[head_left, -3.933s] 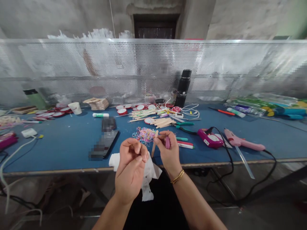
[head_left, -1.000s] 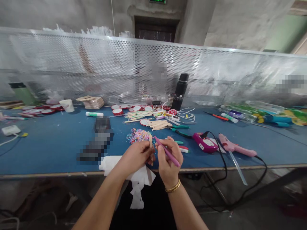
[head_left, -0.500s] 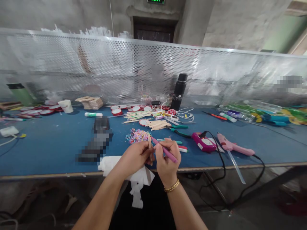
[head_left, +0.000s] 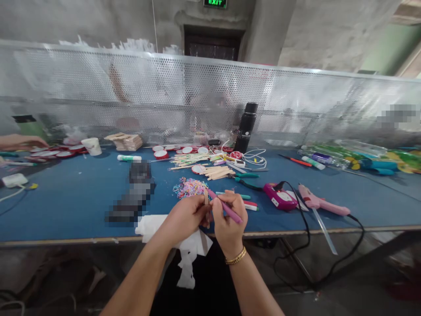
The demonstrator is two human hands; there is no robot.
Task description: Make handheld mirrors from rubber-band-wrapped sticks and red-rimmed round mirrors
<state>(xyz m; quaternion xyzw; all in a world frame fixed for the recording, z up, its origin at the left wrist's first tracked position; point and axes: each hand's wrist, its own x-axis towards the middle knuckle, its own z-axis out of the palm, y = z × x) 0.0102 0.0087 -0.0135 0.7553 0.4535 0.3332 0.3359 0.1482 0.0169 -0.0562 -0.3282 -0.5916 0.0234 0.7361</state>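
Note:
My left hand [head_left: 187, 215] pinches an upright wooden stick [head_left: 206, 198] near the table's front edge. In my right hand [head_left: 230, 224] is a purple marker [head_left: 230, 211], its tip close to the upper part of the stick. Just beyond my hands lies a heap of small colourful bands [head_left: 189, 188]. Behind it are a pile of wooden sticks [head_left: 217, 172] and a round white piece [head_left: 198, 169]. White tissue [head_left: 151, 224] lies under my left wrist and hangs over the edge.
On the blue table [head_left: 75, 197] are a pink glue gun [head_left: 324, 204], a magenta box [head_left: 279, 196] with a black cable, pliers [head_left: 246, 181], a black bottle [head_left: 246, 127] and a paper cup [head_left: 92, 146]. Another person's hand [head_left: 23, 141] reaches in at the far left.
Another person's hand has come in at the far left, over the round pieces. My hands hold the stick and marker almost as before; the view has shifted slightly.

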